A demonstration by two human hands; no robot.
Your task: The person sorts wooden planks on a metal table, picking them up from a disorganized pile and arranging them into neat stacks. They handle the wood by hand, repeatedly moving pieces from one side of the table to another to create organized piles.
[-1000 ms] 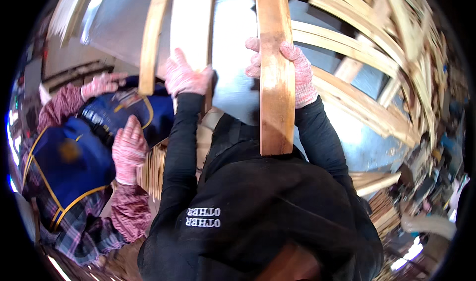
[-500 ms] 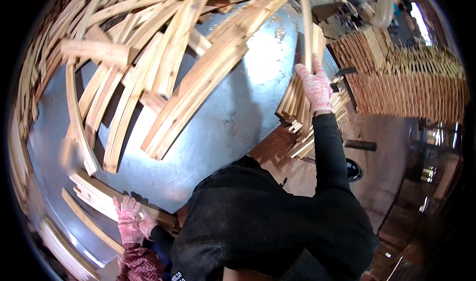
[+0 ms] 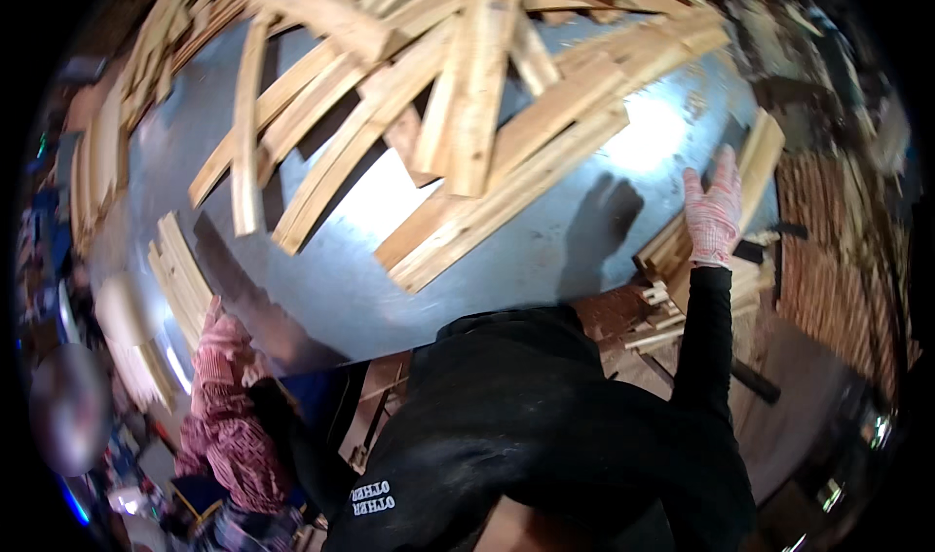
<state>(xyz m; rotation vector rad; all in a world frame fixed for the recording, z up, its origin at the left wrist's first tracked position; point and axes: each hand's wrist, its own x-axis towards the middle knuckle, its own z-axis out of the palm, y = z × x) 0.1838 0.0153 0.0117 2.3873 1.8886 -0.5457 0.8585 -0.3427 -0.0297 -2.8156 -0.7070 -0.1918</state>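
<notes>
My right hand (image 3: pixel 713 213), in a pink and white knit glove, is stretched out to the right with its fingers straight. It lies flat against a short stack of pale wooden slats (image 3: pixel 755 162) at the right edge of a shiny metal table (image 3: pixel 321 269) and grips nothing. My black sleeve runs down from it to my black top. My left hand is out of sight; only a dark sleeve shows low on the left. A loose heap of long wooden boards (image 3: pixel 477 104) covers the far half of the table.
A co-worker's pink-gloved hand (image 3: pixel 222 330) with a plaid sleeve rests at the table's near left edge beside a few stacked slats (image 3: pixel 180 274). Neatly stacked slats (image 3: pixel 838 250) fill the far right. Wood offcuts (image 3: pixel 662 308) lie below my right hand.
The view has swung from upright boards held in both hands to the table. My right hand has let go and now lies flat on the slat stack; my left hand has dropped from sight.
</notes>
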